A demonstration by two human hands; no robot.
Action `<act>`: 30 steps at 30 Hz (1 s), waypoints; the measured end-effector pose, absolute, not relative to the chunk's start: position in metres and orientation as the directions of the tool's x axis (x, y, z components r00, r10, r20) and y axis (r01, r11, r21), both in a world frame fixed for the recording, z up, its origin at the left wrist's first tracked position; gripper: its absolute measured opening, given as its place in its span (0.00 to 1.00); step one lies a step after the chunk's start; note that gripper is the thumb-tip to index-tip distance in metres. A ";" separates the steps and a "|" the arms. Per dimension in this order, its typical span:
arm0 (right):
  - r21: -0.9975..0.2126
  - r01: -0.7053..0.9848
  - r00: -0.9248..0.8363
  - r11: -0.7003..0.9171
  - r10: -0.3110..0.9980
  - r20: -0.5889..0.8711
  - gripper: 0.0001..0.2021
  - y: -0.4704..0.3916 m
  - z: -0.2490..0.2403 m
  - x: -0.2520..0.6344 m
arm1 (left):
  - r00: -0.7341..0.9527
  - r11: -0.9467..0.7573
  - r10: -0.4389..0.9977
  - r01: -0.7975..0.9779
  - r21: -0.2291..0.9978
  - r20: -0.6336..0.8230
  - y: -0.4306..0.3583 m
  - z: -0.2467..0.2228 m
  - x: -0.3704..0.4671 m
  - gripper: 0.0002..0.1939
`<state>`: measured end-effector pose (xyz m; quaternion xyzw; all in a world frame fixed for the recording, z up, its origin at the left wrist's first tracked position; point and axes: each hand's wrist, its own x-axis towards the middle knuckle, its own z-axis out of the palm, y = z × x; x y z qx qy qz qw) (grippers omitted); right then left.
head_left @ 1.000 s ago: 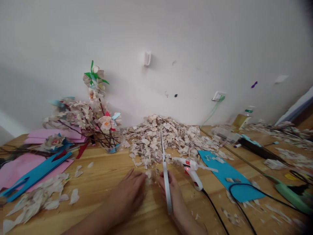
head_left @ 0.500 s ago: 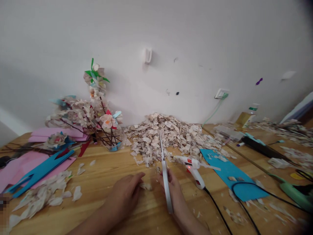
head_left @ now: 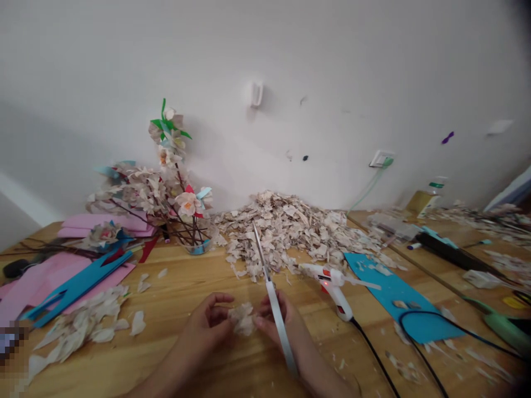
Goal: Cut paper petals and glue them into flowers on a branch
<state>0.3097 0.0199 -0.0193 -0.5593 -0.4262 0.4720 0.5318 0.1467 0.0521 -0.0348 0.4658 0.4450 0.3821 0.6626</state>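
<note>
My left hand is closed in a pinch on the left edge of a pale, crumpled petal-like piece, just above the wooden table. My right hand has scissors in its grip, seen edge-on, white handle towards me and narrow blades pointing up and away. The right thumb also reaches the piece's right edge; whether it presses on it I cannot tell. Beyond the blades lies a large heap of dry pale flakes. A white glue gun with a small red light rests right of my right hand.
Paper-like flowers on twigs stand in a clear cup at the back left. Blue strips, pink sheets and loose petals lie left. A blue sheet, black cord and bottle are on the right.
My left hand has opened out from lying over the table and now pinches the pale piece, which is lifted between both hands. The scissors have tilted left. The view has shifted slightly.
</note>
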 end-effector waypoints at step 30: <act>-0.953 -0.300 0.092 -0.052 0.992 -0.083 0.19 0.000 -0.005 0.303 | 0.430 -0.754 0.652 0.289 0.589 0.624 0.031 -0.020 0.123 0.17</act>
